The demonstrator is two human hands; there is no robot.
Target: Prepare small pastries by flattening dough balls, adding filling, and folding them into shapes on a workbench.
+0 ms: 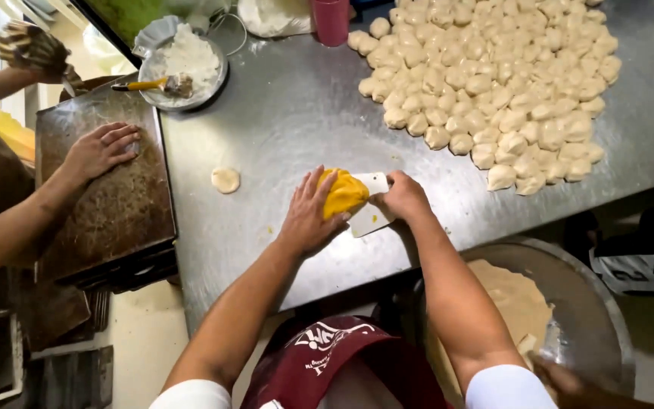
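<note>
At the centre of the frame, the person's left hand (310, 216) lies with fingers spread and curved against the near side of a soft lump of bright yellow dough (344, 192), which rests on the scuffed stainless-steel table (281, 113). The right hand (403, 198) is closed around a flat white plastic dough scraper (369, 213), whose blade lies just beside the yellow lump, touching it on the right.

To the left of the lump, well apart, sits a small flattened disc of pale dough (225, 180). Across the upper right of the frame spreads a large heap of small pale dough balls (493, 76). At the upper left of the table stands a round metal bowl of white flour (185, 64) with a yellow-handled brush (157, 85) lying in it, and a dark red plastic cup (331, 21) stands at the top edge.

At the left of the frame another person's hand (101, 150) presses flat, fingers open, on a dark, greasy rectangular baking tray (107, 204). At the lower right, a big round metal basin (592, 303) holds a slab of pale dough (512, 303).
</note>
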